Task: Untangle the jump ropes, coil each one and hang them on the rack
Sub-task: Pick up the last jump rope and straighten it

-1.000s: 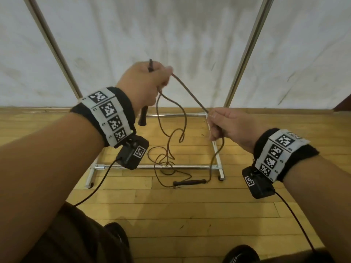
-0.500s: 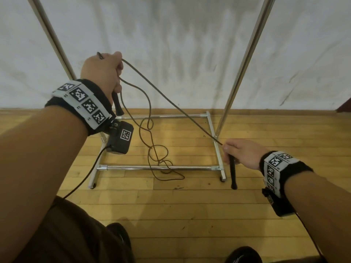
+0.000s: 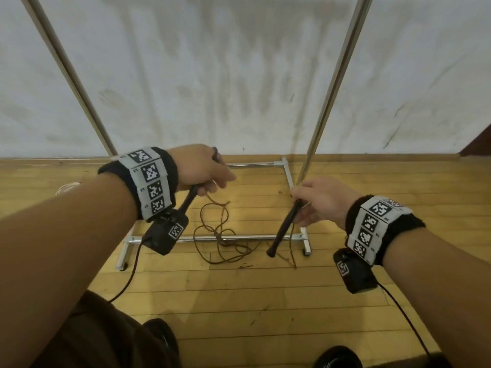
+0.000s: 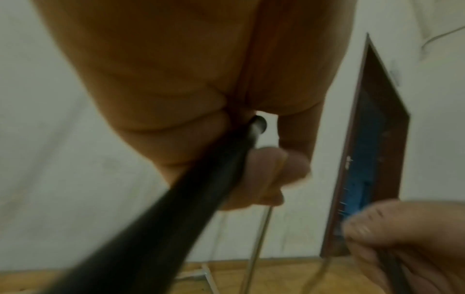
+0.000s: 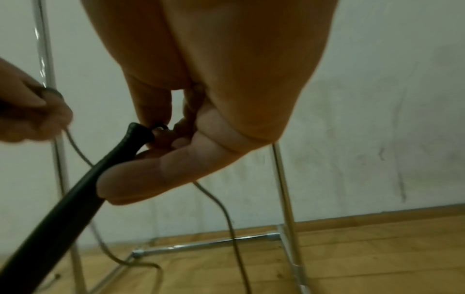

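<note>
A brown jump rope (image 3: 221,235) lies in loose loops on the wooden floor, over the low bar of a metal rack (image 3: 212,238). My left hand (image 3: 204,171) grips one black handle (image 3: 189,198), which points down toward my wrist; the left wrist view shows the same handle (image 4: 191,189) in curled fingers. My right hand (image 3: 313,200) holds the other black handle (image 3: 285,229) near its top, slanting down and left. The right wrist view shows the fingers (image 5: 151,175) pinching this handle (image 5: 83,193) where the cord (image 5: 226,218) leaves it. Both hands hang in front of the rack.
The rack's two slanted uprights (image 3: 332,83) rise against a stained white wall. Its base frame (image 3: 288,173) stands on the plank floor. My shoes (image 3: 337,357) show at the bottom edge. A brown door frame (image 4: 372,139) with a blue panel stands to the right.
My left hand has dropped from high at the left to level with the right hand. The taut cord between the hands has gone slack onto the floor. The right hand rose slightly.
</note>
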A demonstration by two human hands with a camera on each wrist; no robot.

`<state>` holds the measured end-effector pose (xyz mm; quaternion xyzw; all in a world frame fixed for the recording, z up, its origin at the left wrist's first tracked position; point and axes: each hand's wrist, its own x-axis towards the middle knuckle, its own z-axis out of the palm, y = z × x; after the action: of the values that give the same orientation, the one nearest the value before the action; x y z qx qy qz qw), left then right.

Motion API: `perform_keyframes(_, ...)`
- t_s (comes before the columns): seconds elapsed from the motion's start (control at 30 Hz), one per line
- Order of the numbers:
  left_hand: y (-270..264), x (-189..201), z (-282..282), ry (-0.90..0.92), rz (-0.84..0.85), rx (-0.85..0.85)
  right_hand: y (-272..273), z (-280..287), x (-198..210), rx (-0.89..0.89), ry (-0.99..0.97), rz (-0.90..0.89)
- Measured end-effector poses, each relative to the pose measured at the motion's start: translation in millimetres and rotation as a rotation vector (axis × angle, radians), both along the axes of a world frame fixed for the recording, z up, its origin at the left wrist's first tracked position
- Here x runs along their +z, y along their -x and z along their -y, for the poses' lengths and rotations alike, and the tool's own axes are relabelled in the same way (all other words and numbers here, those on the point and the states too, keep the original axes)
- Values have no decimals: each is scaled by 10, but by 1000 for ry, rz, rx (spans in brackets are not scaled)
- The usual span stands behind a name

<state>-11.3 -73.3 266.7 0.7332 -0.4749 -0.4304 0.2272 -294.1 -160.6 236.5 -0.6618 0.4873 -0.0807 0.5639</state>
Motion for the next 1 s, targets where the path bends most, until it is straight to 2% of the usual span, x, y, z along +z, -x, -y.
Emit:
perform_keyframes(0.13,384,-21,-54,-31,53,-215,-171,-185,201,-28,-75,202)
perform_keyframes(0.27,668,50,-111,8,78,-336,-318,-360,332,-57,-98,321)
perform_keyframes(0.4,806,113,-145,119,211,-460,-410,-467,354,-62,-79,338)
perform_keyframes(0.47,812,136,-158,106,257,-478,-419,-495,378,-29,-8,298)
perform_keyframes(0.57,817,141,-186,59,261,-418,-407,-506,438,55,183,176)
perform_keyframes(0.63,830,154,-207,101,305,-361,-391,-486,478,95,406,41)
perform_keyframes(0.7,833,196,-225,151,334,-354,-390,-457,509,90,511,21)
perform_keyframes(0.8,808,287,-245,231,257,-320,-414,-434,541,136,361,167)
perform_keyframes(0.87,753,346,-237,316,190,-239,-433,-457,556,172,276,236)
perform_keyframes(1.0,539,489,-187,519,-33,61,-460,-530,538,207,249,240)
